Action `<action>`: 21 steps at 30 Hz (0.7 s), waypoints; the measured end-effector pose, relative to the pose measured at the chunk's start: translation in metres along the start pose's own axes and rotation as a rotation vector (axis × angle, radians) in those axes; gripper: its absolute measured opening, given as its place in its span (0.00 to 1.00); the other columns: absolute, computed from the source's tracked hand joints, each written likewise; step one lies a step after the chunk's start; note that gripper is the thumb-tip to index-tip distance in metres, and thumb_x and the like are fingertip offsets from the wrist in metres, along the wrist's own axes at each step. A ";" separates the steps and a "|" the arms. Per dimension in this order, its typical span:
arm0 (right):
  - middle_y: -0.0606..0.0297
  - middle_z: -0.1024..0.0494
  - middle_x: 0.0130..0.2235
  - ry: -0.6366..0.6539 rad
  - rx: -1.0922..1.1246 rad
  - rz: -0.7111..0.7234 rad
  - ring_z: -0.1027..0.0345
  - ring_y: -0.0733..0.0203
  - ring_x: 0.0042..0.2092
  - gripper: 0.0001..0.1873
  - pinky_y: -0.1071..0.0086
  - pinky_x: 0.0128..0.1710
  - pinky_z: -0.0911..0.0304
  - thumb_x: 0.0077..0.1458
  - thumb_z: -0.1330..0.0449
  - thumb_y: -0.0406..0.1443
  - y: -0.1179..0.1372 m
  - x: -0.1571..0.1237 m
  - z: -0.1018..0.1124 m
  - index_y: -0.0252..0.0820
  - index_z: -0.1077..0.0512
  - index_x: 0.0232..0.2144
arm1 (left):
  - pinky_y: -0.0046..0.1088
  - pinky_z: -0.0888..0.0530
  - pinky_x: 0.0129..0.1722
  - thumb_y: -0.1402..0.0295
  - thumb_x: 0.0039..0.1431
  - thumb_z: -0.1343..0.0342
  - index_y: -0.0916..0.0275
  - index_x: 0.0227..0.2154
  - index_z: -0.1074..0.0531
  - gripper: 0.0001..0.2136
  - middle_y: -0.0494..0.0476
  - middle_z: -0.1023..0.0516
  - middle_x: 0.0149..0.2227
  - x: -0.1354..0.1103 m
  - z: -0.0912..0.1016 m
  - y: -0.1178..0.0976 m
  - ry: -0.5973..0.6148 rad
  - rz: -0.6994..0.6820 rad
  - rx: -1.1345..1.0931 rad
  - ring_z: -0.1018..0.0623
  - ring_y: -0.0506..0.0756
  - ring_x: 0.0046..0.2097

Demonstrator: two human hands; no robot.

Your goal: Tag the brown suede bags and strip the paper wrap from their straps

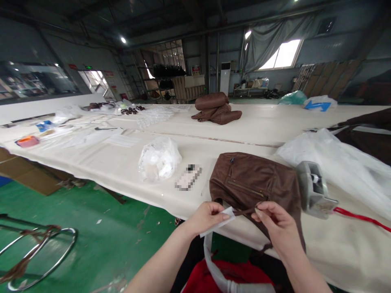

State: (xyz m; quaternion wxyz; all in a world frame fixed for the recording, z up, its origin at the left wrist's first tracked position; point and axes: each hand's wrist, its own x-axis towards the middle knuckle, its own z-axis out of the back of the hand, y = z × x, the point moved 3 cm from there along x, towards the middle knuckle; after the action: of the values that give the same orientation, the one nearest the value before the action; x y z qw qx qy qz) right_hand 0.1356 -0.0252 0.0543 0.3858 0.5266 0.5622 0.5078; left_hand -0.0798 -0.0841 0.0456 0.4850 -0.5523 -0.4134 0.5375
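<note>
A brown leather bag (247, 179) with a zipped pocket lies at the front of the table. Just in front of it, my left hand (207, 219) is closed on a white strip (218, 221), thumb pressed along it. A thin brown strap (244, 211) runs from that strip to my right hand (276, 221), whose thumb and forefinger pinch it. Below my left hand hangs a longer strap wrapped in white (209, 252), curving down over a red garment (229, 272). Whether the two straps are one piece is hidden.
The cream-covered table (122, 162) holds a plastic bag of white pieces (160, 158), a blurred-out phone (187, 177), a grey metal tape dispenser (314, 189) with a red ribbon, clear plastic sheeting (339, 162) and more brown leather bags (215, 108). A chrome-ringed stool (39, 252) stands on the green floor.
</note>
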 end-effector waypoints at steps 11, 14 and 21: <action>0.62 0.20 0.32 0.353 -0.315 -0.044 0.26 0.58 0.34 0.16 0.68 0.35 0.30 0.50 0.37 0.45 -0.008 -0.003 -0.016 0.42 0.23 0.37 | 0.25 0.33 0.32 0.55 0.57 0.45 0.64 0.29 0.21 0.17 0.55 0.25 0.29 0.015 -0.015 -0.023 -0.015 -0.238 0.346 0.29 0.52 0.32; 0.62 0.21 0.35 0.291 -0.381 -0.040 0.26 0.59 0.32 0.24 0.68 0.33 0.29 0.57 0.45 0.45 0.000 -0.003 -0.002 0.45 0.32 0.54 | 0.25 0.34 0.33 0.57 0.58 0.45 0.62 0.25 0.21 0.15 0.55 0.26 0.29 0.015 -0.015 -0.030 -0.097 -0.301 0.584 0.28 0.52 0.33; 0.62 0.23 0.45 0.253 -0.687 0.172 0.27 0.58 0.45 0.24 0.60 0.50 0.34 0.57 0.52 0.35 0.000 0.006 0.013 0.47 0.34 0.56 | 0.25 0.38 0.28 0.58 0.57 0.46 0.62 0.25 0.21 0.15 0.52 0.25 0.25 0.028 -0.028 -0.041 -0.024 -0.230 0.646 0.29 0.51 0.29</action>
State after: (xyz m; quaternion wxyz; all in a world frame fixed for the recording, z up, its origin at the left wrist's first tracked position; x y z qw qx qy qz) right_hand 0.1474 -0.0174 0.0522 0.4235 0.3448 0.3561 0.7583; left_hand -0.0472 -0.0519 0.0791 0.6875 -0.3134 -0.2870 0.5888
